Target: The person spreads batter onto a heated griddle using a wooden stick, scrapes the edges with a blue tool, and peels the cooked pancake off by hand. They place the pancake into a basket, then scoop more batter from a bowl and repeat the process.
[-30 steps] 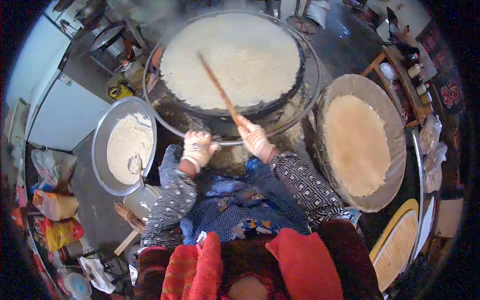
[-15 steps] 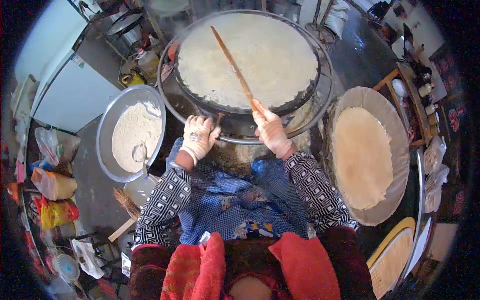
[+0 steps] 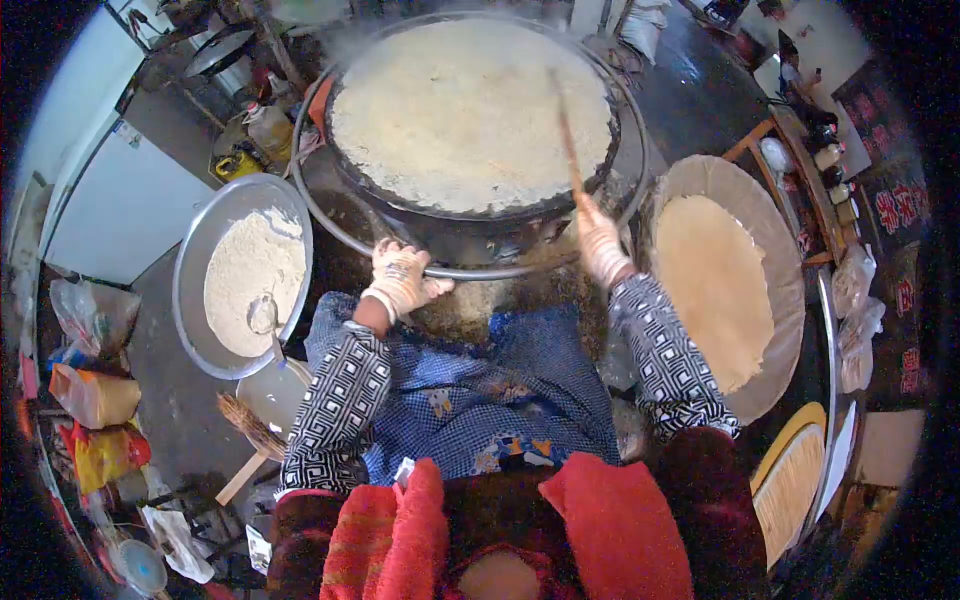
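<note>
My right hand (image 3: 602, 240), in a thin clear glove, is closed round the lower end of a long wooden stick (image 3: 570, 140). The stick slants up over the right part of a big round griddle (image 3: 340, 170), and its far end is blurred. A wide pale sheet of batter (image 3: 470, 110) covers the griddle, with ragged edges and some steam at the back. Around the griddle runs a metal ring (image 3: 500, 272). My left hand (image 3: 402, 278), also gloved, has its fingers curled over the ring's near left side.
On the left stands a metal basin (image 3: 190, 310) of pale batter (image 3: 250, 270) with a ladle (image 3: 262, 315) in it. To the right, a thin round flatbread (image 3: 710, 290) lies on a wide round covered tray (image 3: 790, 360). A straw brush (image 3: 250, 425) lies below the basin.
My right hand has moved right with the stick, which has swung from the griddle's middle to its right side. My left hand stays at the ring. The whole view has shifted slightly.
</note>
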A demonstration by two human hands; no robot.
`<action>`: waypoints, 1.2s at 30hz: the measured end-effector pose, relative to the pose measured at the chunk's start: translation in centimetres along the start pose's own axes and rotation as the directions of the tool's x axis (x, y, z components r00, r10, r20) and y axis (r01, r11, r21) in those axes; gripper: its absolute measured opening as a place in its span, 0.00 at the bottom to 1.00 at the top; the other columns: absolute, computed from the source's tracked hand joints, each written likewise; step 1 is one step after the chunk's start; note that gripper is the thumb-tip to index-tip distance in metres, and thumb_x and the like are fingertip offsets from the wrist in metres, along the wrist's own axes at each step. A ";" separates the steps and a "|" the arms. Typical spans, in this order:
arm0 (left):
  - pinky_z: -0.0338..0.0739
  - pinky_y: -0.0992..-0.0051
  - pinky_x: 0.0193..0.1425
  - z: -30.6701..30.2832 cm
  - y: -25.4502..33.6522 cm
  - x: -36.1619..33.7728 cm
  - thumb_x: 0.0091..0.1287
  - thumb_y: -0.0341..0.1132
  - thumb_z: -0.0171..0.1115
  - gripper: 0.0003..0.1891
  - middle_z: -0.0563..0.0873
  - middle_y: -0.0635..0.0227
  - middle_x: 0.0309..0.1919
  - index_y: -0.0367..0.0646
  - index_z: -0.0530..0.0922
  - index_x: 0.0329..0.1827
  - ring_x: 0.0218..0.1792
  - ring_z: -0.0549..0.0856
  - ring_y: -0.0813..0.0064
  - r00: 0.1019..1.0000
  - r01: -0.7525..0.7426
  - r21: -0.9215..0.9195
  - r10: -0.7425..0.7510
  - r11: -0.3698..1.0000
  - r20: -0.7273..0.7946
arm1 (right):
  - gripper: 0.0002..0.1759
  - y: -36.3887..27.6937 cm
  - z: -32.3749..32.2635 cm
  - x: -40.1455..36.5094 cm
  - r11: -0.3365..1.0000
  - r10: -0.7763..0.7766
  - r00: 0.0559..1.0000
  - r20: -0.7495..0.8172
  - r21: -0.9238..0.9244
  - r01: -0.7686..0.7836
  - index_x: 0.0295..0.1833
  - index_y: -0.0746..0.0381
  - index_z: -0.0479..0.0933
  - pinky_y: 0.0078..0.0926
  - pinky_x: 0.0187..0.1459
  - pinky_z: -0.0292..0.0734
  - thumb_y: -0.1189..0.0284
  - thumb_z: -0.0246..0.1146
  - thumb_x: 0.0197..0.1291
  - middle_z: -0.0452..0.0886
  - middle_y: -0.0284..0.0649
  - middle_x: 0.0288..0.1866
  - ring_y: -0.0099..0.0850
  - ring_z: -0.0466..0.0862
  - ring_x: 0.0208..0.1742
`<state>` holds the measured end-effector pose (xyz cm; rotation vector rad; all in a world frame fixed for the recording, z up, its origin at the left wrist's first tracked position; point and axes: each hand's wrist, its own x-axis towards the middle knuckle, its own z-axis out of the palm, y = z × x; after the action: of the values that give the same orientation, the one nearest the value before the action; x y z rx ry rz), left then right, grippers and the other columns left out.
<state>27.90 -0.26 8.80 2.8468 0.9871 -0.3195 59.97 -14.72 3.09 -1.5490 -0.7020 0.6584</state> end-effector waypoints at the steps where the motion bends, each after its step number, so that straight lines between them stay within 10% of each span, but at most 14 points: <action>1: 0.52 0.51 0.72 -0.1 1.1 -0.1 0.56 0.64 0.60 0.30 0.83 0.56 0.48 0.47 0.83 0.46 0.59 0.75 0.52 1.000 -0.020 -0.019 0.020 1.000 -0.003 | 0.21 0.1 1.9 -1.5 0.811 0.056 0.994 0.095 0.576 -0.101 0.63 0.57 0.72 0.24 0.54 0.67 0.64 0.59 0.68 0.81 0.39 0.49 0.28 0.74 0.53; 2: 0.54 0.50 0.71 -0.2 2.2 -0.2 0.57 0.61 0.61 0.29 0.81 0.57 0.49 0.46 0.81 0.50 0.58 0.75 0.51 0.999 -0.038 0.001 0.038 0.999 0.004 | 0.20 -0.1 3.7 -3.5 0.747 0.042 0.985 0.166 0.649 -0.142 0.61 0.62 0.75 0.19 0.60 0.65 0.65 0.60 0.67 0.80 0.36 0.56 0.24 0.72 0.60; 3: 0.54 0.50 0.71 0.1 3.2 0.0 0.57 0.61 0.61 0.29 0.81 0.57 0.49 0.46 0.81 0.50 0.58 0.75 0.51 0.999 -0.047 -0.011 0.047 0.999 0.001 | 0.19 2.0 5.3 -5.1 0.913 -0.387 0.912 0.138 -0.080 0.400 0.64 0.58 0.74 0.20 0.62 0.67 0.69 0.56 0.69 0.80 0.37 0.58 0.25 0.74 0.61; 4: 0.55 0.50 0.70 0.5 4.1 0.0 0.57 0.60 0.61 0.29 0.81 0.58 0.50 0.46 0.80 0.51 0.59 0.74 0.51 0.997 -0.078 -0.034 0.078 0.996 -0.013 | 0.21 -0.9 5.9 -7.4 0.872 -0.124 0.973 0.196 -0.447 0.201 0.67 0.52 0.71 0.24 0.52 0.74 0.71 0.55 0.70 0.82 0.36 0.54 0.24 0.78 0.50; 5: 0.55 0.50 0.70 0.8 4.8 0.1 0.57 0.58 0.61 0.29 0.80 0.58 0.51 0.46 0.79 0.53 0.59 0.74 0.52 0.994 -0.106 -0.053 0.105 0.993 -0.032 | 0.22 -5.7 7.6 -9.6 0.861 0.087 0.983 0.163 -0.508 0.008 0.69 0.48 0.70 0.25 0.45 0.76 0.72 0.55 0.70 0.83 0.38 0.49 0.23 0.76 0.41; 7: 0.54 0.52 0.71 1.1 6.7 1.1 0.56 0.56 0.62 0.28 0.79 0.57 0.54 0.48 0.77 0.56 0.62 0.71 0.53 0.995 -0.098 -0.052 0.099 0.994 0.010 | 0.21 -2.4 10.0 -10.2 0.916 -0.057 0.956 0.289 -0.366 0.165 0.68 0.51 0.71 0.26 0.37 0.76 0.70 0.54 0.71 0.80 0.30 0.40 0.24 0.74 0.33; 12: 0.53 0.55 0.72 4.6 9.8 4.7 0.56 0.52 0.63 0.29 0.77 0.57 0.58 0.52 0.75 0.61 0.66 0.69 0.56 0.999 0.002 -0.277 0.013 0.961 0.050 | 0.21 -3.1 13.8 -9.9 0.982 0.007 0.934 0.357 0.175 -0.074 0.67 0.63 0.70 0.21 0.49 0.76 0.75 0.53 0.70 0.80 0.37 0.56 0.19 0.79 0.49; 15: 0.59 0.52 0.67 5.6 10.9 3.3 0.60 0.49 0.59 0.15 0.81 0.65 0.44 0.52 0.78 0.45 0.53 0.77 0.58 0.940 -0.039 0.005 0.039 0.999 -0.338 | 0.24 -4.5 11.1 -8.6 0.771 -0.577 0.773 0.263 -0.137 0.622 0.71 0.55 0.66 0.30 0.38 0.80 0.72 0.52 0.71 0.86 0.39 0.41 0.27 0.85 0.37; 17: 0.59 0.51 0.67 4.5 10.5 2.6 0.59 0.47 0.61 0.15 0.81 0.63 0.42 0.51 0.78 0.45 0.52 0.77 0.57 0.946 -0.075 -0.062 0.052 0.995 -0.319 | 0.30 -10.2 7.0 -9.3 0.338 0.230 0.898 0.375 -0.896 0.288 0.75 0.48 0.57 0.44 0.42 0.80 0.68 0.51 0.68 0.85 0.52 0.37 0.46 0.86 0.39; 25: 0.58 0.48 0.67 3.0 6.0 0.6 0.55 0.48 0.64 0.16 0.84 0.60 0.41 0.52 0.82 0.42 0.54 0.77 0.53 0.975 0.051 -0.130 -0.077 0.990 -0.207 | 0.25 -4.4 -5.6 -3.1 0.004 0.037 0.966 0.257 -0.966 0.257 0.71 0.40 0.64 0.42 0.31 0.76 0.65 0.51 0.69 0.82 0.49 0.30 0.52 0.80 0.28; 28: 0.56 0.51 0.69 1.1 3.7 0.9 0.54 0.48 0.66 0.14 0.86 0.66 0.43 0.55 0.85 0.41 0.54 0.78 0.60 0.979 0.173 0.013 -0.171 0.985 -0.110 | 0.24 -0.4 -10.8 4.0 0.228 -0.239 0.944 0.226 -0.932 0.281 0.70 0.39 0.65 0.43 0.33 0.77 0.66 0.51 0.70 0.81 0.54 0.32 0.53 0.79 0.29; 31: 0.49 0.48 0.73 1.4 -0.3 1.9 0.57 0.46 0.61 0.12 0.84 0.66 0.50 0.55 0.87 0.38 0.62 0.74 0.61 0.954 0.300 0.080 -0.301 0.951 -0.003 | 0.23 -3.8 -7.4 5.7 0.136 -0.083 0.993 0.083 -0.986 0.094 0.70 0.50 0.68 0.35 0.36 0.76 0.70 0.52 0.70 0.84 0.48 0.38 0.39 0.81 0.32; 34: 0.40 0.46 0.75 1.9 -5.8 1.7 0.62 0.43 0.57 0.17 0.72 0.62 0.66 0.54 0.81 0.53 0.73 0.61 0.59 0.888 0.452 0.193 -0.418 0.871 -0.193 | 0.19 -1.0 -4.5 6.1 0.875 -0.118 0.992 -0.031 -0.476 0.090 0.64 0.54 0.73 0.31 0.34 0.73 0.66 0.54 0.70 0.82 0.43 0.34 0.33 0.80 0.31; 36: 0.40 0.48 0.76 2.3 -7.9 1.6 0.64 0.39 0.55 0.24 0.63 0.61 0.73 0.52 0.71 0.66 0.76 0.54 0.57 0.829 0.530 0.228 -0.444 0.817 -0.339 | 0.19 0.2 -3.5 2.6 0.942 0.014 1.000 -0.018 -0.334 -0.019 0.65 0.56 0.73 0.22 0.41 0.72 0.68 0.55 0.71 0.81 0.36 0.43 0.25 0.78 0.41</action>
<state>23.85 6.51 5.90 2.9068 1.9049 -0.1314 64.38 -15.02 3.19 -1.8714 -0.8208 0.5576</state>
